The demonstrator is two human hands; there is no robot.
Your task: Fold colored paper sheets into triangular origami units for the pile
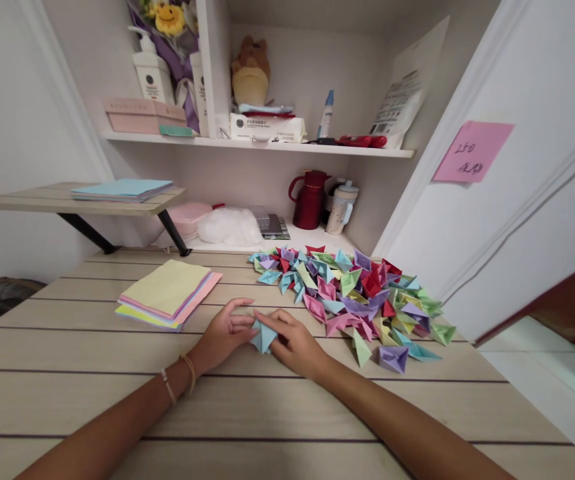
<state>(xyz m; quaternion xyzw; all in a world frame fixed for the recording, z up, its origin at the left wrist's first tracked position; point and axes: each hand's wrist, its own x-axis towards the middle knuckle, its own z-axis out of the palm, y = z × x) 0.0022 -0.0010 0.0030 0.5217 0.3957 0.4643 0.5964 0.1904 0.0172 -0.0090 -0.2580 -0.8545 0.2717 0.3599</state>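
Note:
A small folded piece of light blue paper (pixel 264 337) is between my two hands, just above the slatted table. My left hand (pixel 225 335) pinches its left edge between thumb and fingers; a bracelet and a band circle that wrist. From the other side, my right hand (pixel 292 341) grips the paper with its fingers closed around the edge. Beyond my right hand lies a heap of folded paper boats (pixel 350 287) in many colours. To the left of my hands sits a stack of coloured paper sheets (pixel 167 288), yellow on top.
A raised wooden shelf (pixel 22 195) on black brackets bears a stack of blue paper (pixel 122 189). Behind the table, a white shelf unit (pixel 277 145) holds a red jug (pixel 309 200), a tumbler (pixel 341 208) and a white plastic bag (pixel 230 225). A pink note (pixel 473 152) is stuck at right.

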